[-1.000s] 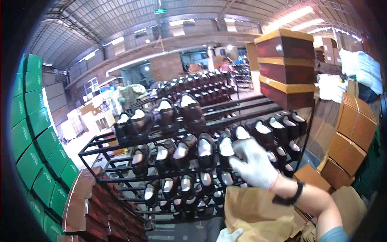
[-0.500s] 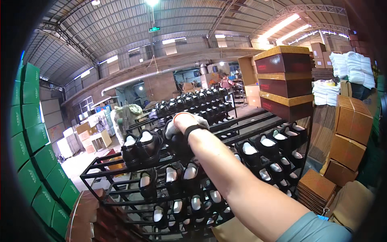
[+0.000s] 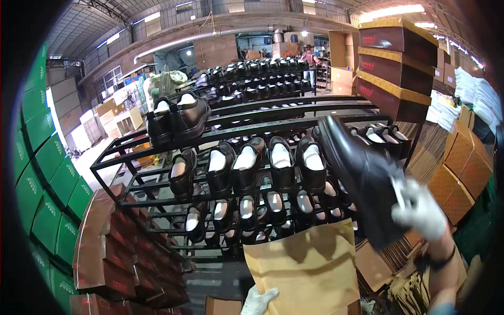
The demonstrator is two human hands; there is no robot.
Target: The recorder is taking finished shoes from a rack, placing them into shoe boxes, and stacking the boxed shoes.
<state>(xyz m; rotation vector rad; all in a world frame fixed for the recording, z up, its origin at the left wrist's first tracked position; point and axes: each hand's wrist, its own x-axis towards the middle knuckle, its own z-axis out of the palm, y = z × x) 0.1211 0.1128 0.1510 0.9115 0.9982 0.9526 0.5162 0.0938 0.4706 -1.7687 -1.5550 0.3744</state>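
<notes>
At the right, my right hand (image 3: 421,210), in a white glove, grips black leather shoes (image 3: 357,173) at their opening end. They look like a pair held together, though motion blur hides the detail. Low in the middle, my gloved left hand (image 3: 257,301) has its thumb over the edge of a sheet of brown paper (image 3: 310,262). Shadows fall across that sheet. Behind it stands a black metal rack (image 3: 105,186) with several rows of black shoes, light inside. One pair of black shoes (image 3: 190,119) sits on its top left.
Green boxes (image 3: 50,194) are stacked along the left, with dark red boxes (image 3: 105,257) beside the rack. Dark boxes with gold lids (image 3: 396,65) rise at the right, near brown cartons (image 3: 449,181). Another shoe rack and a person (image 3: 310,56) are farther back.
My right hand has come back from the rack top toward the lower right, bringing the shoes off it. The left hand and brown paper have come into view, and the view has tilted down.
</notes>
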